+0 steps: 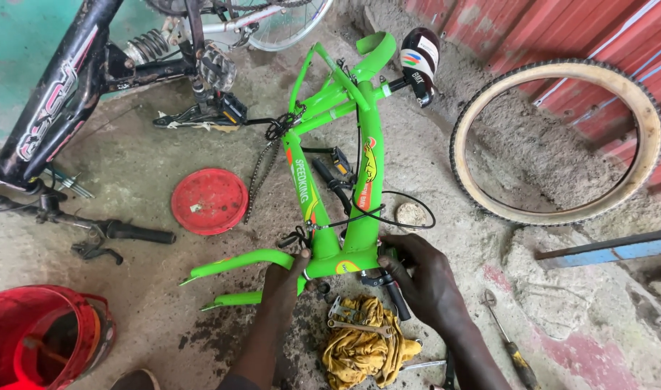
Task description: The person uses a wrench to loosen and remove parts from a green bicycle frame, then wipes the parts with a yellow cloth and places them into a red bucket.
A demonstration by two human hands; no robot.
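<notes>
Fingers of the left hand (pixel 285 278) curl around the green fork (pixel 236 263) near its crown, closed on it. Right hand (pixel 425 278) wraps the head end of the green bike frame (pixel 345 180), fingers closed around the black parts there; exactly which part it grips I cannot tell. The frame lies flat on the concrete floor (pixel 150 166), saddle (pixel 420 54) end pointing away. A loose chain (pixel 262 170) hangs off it beside a red lid (pixel 209 201). A yellow rag (pixel 363 347) with 1 wrench (pixel 355 325) on it lies just below the hands, a screwdriver (pixel 511 343) to the right, a bare tire (pixel 558 141) well apart.

Risks as I judge them: the fork could twist and pinch fingers at the crown; the slack black cable (pixel 395 209) could snag; small parts could roll into the grit.
</notes>
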